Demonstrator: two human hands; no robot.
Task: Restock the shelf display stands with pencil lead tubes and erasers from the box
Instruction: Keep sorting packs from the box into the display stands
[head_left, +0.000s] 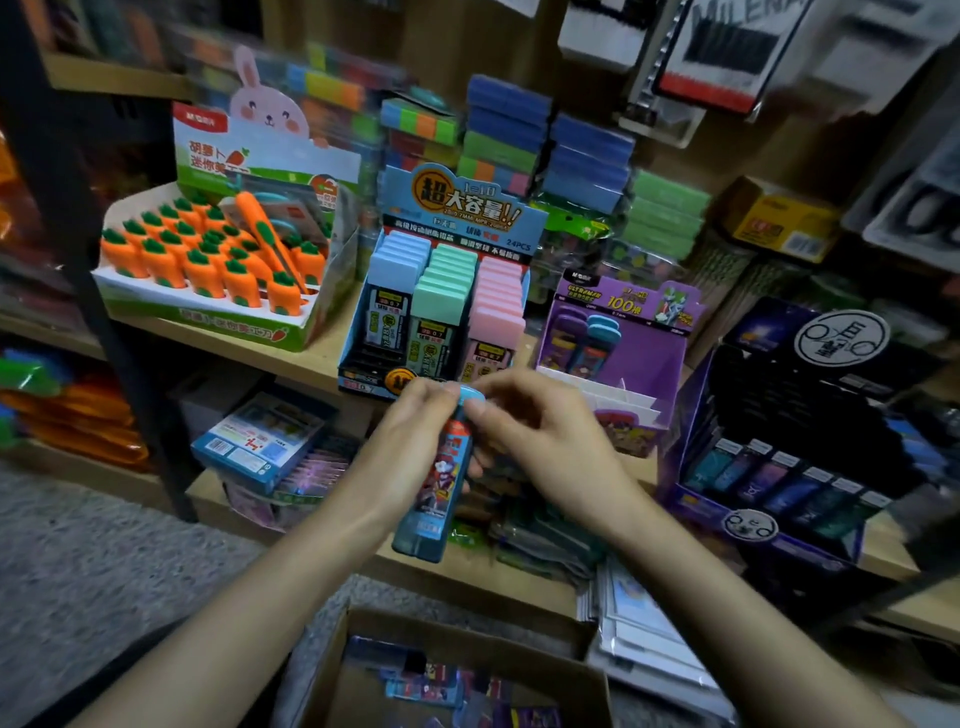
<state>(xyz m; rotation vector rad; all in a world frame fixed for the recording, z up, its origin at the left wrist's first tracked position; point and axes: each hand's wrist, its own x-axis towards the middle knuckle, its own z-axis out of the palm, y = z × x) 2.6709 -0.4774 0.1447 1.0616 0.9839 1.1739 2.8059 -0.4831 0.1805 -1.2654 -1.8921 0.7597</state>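
Wooden shop shelving (306, 364) is crowded with stationery: a carrot eraser stand (208, 317) at the left, a blue stand of pastel lead cases (452, 208) in the middle, and a purple display stand (649, 358) at the right, in which only two tubes (582, 343) are seen. In front of the shelf edge a blue-capped pencil lead tube (431, 499) is held upright and slightly tilted. It is gripped round its upper body by the left hand (410, 441), while its cap is pinched by the fingertips of the right hand (545, 441).

Below, more tubes lie in the open cardboard box (332, 670). The step in hand is judged to be the carrying of one tube from box to stand. Next, the tube would likely need to be lifted rightward and lowered, base first, into a free slot of the purple stand.
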